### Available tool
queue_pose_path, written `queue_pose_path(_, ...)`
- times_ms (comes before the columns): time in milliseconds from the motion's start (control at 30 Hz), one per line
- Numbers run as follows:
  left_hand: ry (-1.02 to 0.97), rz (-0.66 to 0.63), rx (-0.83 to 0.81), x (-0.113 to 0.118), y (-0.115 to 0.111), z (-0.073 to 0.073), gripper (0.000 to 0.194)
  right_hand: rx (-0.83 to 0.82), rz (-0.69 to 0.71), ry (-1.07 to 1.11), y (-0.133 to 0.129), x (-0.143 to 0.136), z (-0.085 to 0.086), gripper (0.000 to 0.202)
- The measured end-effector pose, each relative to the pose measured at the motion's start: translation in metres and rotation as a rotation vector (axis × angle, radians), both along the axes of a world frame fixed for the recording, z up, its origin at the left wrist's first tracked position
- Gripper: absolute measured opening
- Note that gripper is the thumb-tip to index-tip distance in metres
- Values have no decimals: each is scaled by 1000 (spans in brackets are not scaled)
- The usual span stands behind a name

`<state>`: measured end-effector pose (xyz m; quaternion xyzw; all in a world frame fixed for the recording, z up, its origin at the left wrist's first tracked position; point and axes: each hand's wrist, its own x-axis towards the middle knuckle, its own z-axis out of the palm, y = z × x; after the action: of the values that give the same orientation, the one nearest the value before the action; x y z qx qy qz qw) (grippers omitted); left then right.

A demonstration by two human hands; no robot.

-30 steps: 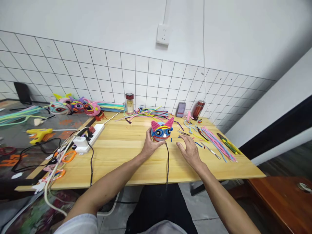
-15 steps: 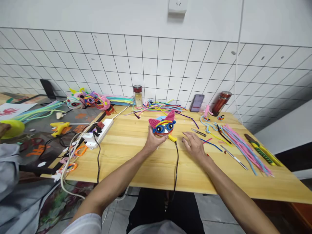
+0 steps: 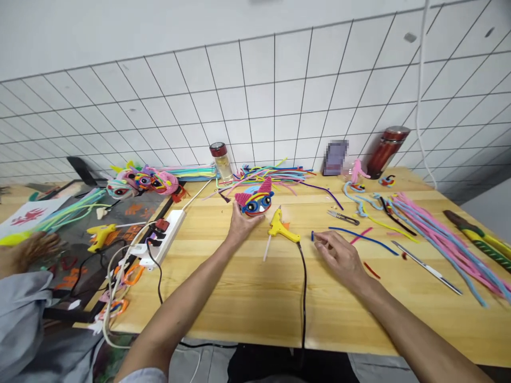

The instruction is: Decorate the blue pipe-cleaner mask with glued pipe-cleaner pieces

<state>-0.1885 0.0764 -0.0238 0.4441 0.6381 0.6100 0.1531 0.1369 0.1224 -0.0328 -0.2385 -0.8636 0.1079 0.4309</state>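
Pipe-cleaner animal head [image 3: 255, 206] is sitting in the left hand [image 3: 241, 226], just left of and slightly behind the near yellow glue gun [image 3: 281, 229] in the head view. Half a second ago only the gun's handle end is showing past the head; now the whole gun is lying uncovered on the wooden surface [image 3: 247, 303], its cord trailing toward the near edge. For the work in hand, this is apparently leaving the gun within easy reach of both hands. The left hand is grasping the head from below and behind; the right hand [image 3: 339, 255] is hovering low to the right of the gun, fingers bent, its tips beside a short blue chenille piece [image 3: 312, 235]. Whether they are pinching it or only touching it, I cannot tell. Snips [image 3: 347, 218] and a longer blue stem [image 3: 375, 242] are lying farther right of the gun.

The head is facing the wearer, two ridged pink ears rising from it, the one nearer the gun standing taller. Blue rings are circling dark eyes, yellow and red strands are arching above, and a white triangular nose is showing between.
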Motion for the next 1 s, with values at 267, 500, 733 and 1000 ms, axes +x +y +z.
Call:
queue_pose_path(267, 25, -27, -87, -10, 11, -24, 92, -74, 36, -45, -5, 1, -2, 23)
queue_pose_path(500, 113, 12, -136, -17, 2, -31, 85, -81, 44, -85, -9, -1, -1, 24)
queue_pose_path(733, 78, -11, -117, -14, 3, -28, 90, -92, 85, -97, -13, -4, 0, 26)
queue_pose_path(1000, 105, -42, -92, -13, 0, -21, 80, -78, 164, -120, -19, -7, 7, 25)
